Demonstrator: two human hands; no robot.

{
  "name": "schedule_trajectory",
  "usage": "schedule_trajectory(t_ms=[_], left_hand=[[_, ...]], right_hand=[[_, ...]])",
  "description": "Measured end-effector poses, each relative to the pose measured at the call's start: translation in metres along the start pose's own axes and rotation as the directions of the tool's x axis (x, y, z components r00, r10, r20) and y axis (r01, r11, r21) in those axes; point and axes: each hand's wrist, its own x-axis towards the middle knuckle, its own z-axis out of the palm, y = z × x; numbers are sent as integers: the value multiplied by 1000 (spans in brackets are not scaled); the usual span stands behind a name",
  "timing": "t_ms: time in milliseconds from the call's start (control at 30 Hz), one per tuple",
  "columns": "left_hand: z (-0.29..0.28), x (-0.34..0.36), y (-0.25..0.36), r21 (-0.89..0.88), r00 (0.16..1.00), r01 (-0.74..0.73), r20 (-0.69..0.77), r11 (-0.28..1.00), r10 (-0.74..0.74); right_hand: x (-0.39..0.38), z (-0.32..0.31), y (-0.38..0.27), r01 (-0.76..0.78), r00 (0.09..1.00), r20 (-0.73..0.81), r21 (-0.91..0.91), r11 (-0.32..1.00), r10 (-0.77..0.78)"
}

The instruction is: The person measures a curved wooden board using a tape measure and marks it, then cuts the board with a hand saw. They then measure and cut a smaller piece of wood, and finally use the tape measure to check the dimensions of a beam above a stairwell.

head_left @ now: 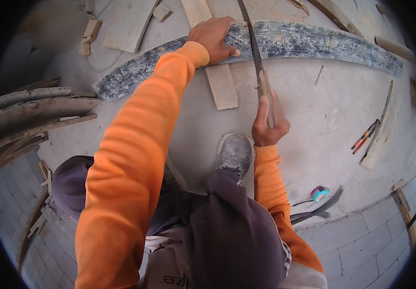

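Head view, items listed left to right.

Curved boards [39, 108], several: stacked at the far left. Plank [313, 43], long, mottled dark blue and grey: lying across the upper part of the view, above the concrete floor [304, 159]. My left hand [212, 41], orange-sleeved: laid over the plank left of the saw, thumb apart from the fingers; I cannot tell whether the fingers close around the far edge. Pale wood piece [222, 86]: passing under the plank, its near end showing below my left hand. My shoe [236, 154], grey and dusty: on the floor. Saw [254, 48]: dark toothed blade crossing over the plank, just right of my left hand. My right hand [271, 120], orange-sleeved: gripping the saw's wooden handle. Nail [319, 75]: on the floor below the plank. Tape measure [320, 193], turquoise: beside dark strands [321, 212]. Pliers [364, 137], orange-and-black handles: beside a narrow wood strip [381, 127].
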Motion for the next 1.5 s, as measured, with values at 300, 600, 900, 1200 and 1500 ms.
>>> schedule_trajectory(t_ms=[300, 600, 900, 1200, 1500], left_hand=[[-10, -3, -2, 12, 1000, 28, -3, 1000, -28], [-2, -6, -6, 8, 998, -4, -56, 1000, 5], [2, -3, 7, 8, 998, -17, -58, 1000, 18], [-5, -8, -1, 32, 997, 5, -75, 999, -2], [-10, -8, 3, 30, 995, -18, -101, 999, 21]], right_hand=[[-77, -44, 21, 5, 1000, 24, -46, 999, -4], [-107, -73, 7, -21, 997, 67, -97, 995, 28], [21, 7, -9, 31, 999, 25, 27, 999, -32], [-115, -84, -3, -97, 991, 81, -128, 987, 108], [-59, -33, 14, 106, 994, 16, -71, 992, -105]])
